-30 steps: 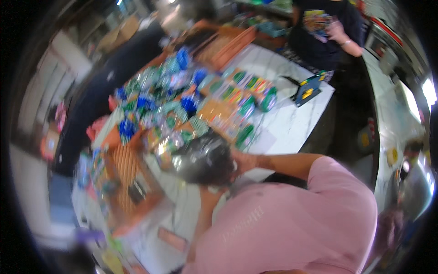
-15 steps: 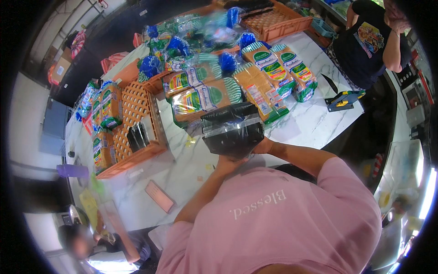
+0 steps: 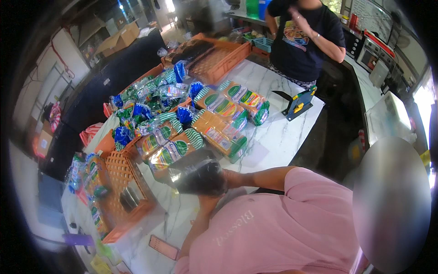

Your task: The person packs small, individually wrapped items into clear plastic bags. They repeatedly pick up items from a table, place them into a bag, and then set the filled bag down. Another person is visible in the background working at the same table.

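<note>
A black, box-like pack in clear plastic wrap (image 3: 197,172) is held in front of my chest, above the table's near side. Around its near lower edge my left hand (image 3: 211,201) is closed, while my right hand (image 3: 232,178) grips its right side. The pack hides most of my fingers, and motion blurs it a little. Just beyond it lie bagged loaves of sliced bread (image 3: 175,150), with more loaves (image 3: 221,109) to the right.
An orange crate (image 3: 130,178) with bread and a dark pack stands left; another crate (image 3: 228,61) is at the far edge. A phone (image 3: 163,247) lies near me. A tape dispenser (image 3: 299,105) sits at the right corner, near a standing person (image 3: 305,41).
The view has swung, so the table sits lower and further left in it. Both hands still hold the black pack, which now looks more tilted. The standing person shows more fully.
</note>
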Demonstrator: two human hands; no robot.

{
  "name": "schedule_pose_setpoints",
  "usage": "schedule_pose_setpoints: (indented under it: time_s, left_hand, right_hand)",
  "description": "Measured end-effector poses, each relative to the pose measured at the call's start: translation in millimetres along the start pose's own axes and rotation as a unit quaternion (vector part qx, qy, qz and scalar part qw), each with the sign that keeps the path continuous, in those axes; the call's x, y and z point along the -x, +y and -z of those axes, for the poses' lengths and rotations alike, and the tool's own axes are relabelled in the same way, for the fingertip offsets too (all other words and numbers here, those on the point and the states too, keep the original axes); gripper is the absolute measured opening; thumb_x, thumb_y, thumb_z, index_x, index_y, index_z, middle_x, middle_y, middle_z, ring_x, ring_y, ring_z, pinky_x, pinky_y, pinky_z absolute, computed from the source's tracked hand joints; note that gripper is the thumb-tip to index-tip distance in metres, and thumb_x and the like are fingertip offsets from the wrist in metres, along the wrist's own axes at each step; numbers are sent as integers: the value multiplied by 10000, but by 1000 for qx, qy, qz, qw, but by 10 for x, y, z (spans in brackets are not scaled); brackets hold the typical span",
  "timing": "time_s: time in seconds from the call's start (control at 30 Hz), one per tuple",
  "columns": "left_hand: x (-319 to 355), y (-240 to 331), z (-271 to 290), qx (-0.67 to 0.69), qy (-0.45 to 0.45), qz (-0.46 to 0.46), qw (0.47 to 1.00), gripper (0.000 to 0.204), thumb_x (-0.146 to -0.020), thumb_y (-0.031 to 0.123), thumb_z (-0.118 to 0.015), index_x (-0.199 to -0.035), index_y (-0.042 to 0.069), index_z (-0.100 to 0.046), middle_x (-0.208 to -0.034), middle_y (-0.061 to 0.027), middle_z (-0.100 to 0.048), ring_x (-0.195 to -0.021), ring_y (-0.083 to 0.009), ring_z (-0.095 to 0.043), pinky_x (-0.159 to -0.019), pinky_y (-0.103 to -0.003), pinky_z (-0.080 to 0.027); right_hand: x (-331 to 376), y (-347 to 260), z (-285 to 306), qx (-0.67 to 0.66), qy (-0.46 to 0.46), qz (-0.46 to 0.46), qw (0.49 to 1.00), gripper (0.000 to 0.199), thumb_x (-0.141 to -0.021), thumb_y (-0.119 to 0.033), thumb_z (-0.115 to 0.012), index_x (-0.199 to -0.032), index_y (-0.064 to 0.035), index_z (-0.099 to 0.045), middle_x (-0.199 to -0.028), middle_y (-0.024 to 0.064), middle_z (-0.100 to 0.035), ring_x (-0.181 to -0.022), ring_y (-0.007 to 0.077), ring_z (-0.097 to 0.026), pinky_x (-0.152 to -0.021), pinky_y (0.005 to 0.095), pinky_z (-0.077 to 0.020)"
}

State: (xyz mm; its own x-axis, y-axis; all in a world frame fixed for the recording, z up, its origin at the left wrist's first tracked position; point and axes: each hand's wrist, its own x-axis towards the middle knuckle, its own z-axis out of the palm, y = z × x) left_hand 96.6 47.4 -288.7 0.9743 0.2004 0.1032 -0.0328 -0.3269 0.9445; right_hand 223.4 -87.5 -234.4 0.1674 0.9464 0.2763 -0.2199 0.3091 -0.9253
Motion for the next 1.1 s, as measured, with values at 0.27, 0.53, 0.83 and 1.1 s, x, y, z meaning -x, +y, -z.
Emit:
schedule_pose_setpoints:
  time_s: [0.27,0.53,0.83,1.1]
  left_hand:
    - [415,-158,61,368,16,256,894,686,-737,278,-720,-1325,103,-414,-1294,-91,-472,-1220,-279,-410,-1037,-402,-304]
    - [604,1515,420,300,-174,231,909,735,-689,56,-717,-1333,52,-364,-1212,-98,-523,-1122,-215,-493,-945,-341,-403]
    - [127,2086,863,55,94,168,980,487,-783,-56,-558,-1241,19,-411,-1039,-94,-564,-750,-119,-556,-514,-221,-431]
    - [-294,1794,1056,-152,191,-28,969,367,-724,-75,-546,-1073,40,-542,-797,-30,-529,-654,-107,-489,-563,-253,-390]
  right_hand:
    - [316,-9,-332,162,-6,37,986,570,-889,-208,-561,-1387,-97,-308,-1370,111,-410,-1321,187,-301,-1090,334,-251]
    - [437,-918,-196,371,-56,-207,903,909,-594,-213,-797,-1344,-6,-328,-1198,179,-552,-1102,274,-539,-933,358,-411]
    - [-40,-1639,-433,584,187,-38,789,598,-675,-175,-736,-1207,-50,-492,-1034,188,-585,-927,326,-583,-766,416,-464]
    - [-217,-1259,-561,643,-63,205,735,527,-634,-248,-731,-1099,-70,-560,-1015,116,-568,-997,264,-546,-878,451,-379]
